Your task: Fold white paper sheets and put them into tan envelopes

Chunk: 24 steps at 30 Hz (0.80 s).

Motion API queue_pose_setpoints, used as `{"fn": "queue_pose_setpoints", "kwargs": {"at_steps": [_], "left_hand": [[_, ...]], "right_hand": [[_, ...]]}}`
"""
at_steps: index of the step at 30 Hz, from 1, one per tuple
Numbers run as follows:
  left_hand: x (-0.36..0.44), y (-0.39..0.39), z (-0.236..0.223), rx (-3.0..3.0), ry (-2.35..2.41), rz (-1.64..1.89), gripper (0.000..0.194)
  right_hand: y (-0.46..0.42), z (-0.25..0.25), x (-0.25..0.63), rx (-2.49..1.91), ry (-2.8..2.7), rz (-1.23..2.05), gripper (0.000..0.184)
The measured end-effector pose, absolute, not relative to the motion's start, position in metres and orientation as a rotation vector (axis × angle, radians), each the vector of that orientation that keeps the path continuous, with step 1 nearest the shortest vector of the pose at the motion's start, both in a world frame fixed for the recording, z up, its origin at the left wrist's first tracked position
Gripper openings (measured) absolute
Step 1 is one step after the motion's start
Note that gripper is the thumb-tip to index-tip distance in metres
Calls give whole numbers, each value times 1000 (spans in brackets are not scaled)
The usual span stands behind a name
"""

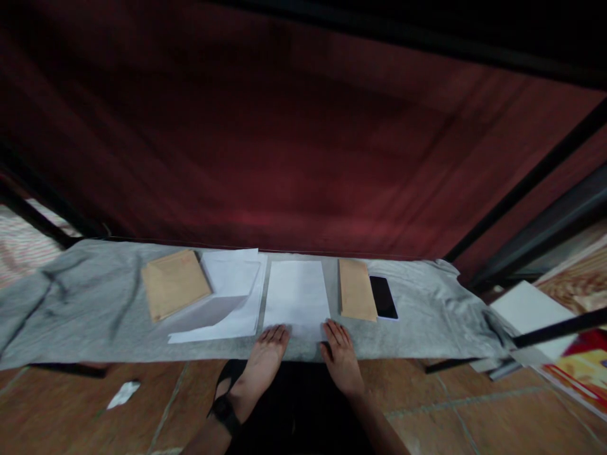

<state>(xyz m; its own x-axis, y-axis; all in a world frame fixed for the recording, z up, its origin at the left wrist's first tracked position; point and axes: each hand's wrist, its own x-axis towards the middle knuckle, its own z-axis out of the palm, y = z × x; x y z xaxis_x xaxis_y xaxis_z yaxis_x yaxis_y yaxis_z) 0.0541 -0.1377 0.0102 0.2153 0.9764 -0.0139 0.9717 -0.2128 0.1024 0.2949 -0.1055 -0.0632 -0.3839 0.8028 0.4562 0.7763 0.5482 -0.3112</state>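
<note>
A white sheet of paper [298, 294] lies flat in front of me on the grey cloth. My left hand [270, 355] rests at its near left corner, fingers stretched out and lying flat. At the near right corner is my right hand [341, 355], its fingers also laid out flat, the tips touching the paper's edge. Left of this sheet sit several loose white papers [237, 316], one of them curled. Brown envelopes [175, 284] are stacked partly on those papers. To the right, another brown envelope pile [356, 291] lies beside a dark phone [383, 297], slightly overlapping it.
Grey cloth [427, 316] covers the narrow bench. Behind it rises a dark red curtain [294, 158] between black metal bars [526, 183]. A crumpled white scrap [124, 394] is on the tiled floor [142, 423]. White boards [535, 316] and a colourful printed item [581, 373] stand at the right.
</note>
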Motion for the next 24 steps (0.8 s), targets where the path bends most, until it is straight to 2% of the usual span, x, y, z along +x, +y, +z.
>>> {"fn": "queue_pose_setpoints", "kwargs": {"at_steps": [5,9,12,18,24], "left_hand": [[50,-157,19,2293,1814,162,62],[40,-162,19,2252,1782,273,51],[23,-163,11,2174,1800,431,47],[-6,-164,0,2031,1733,557,57],[-3,-155,1,1926,1763,702,31]], "right_hand": [[-101,-58,309,-1187,-2214,321,66],[-97,-50,313,-1104,-2258,494,71],[-95,-44,316,-1053,-2232,638,63],[-93,-33,320,-1051,-2165,828,36],[-89,-23,317,-1160,-2061,909,29]]}}
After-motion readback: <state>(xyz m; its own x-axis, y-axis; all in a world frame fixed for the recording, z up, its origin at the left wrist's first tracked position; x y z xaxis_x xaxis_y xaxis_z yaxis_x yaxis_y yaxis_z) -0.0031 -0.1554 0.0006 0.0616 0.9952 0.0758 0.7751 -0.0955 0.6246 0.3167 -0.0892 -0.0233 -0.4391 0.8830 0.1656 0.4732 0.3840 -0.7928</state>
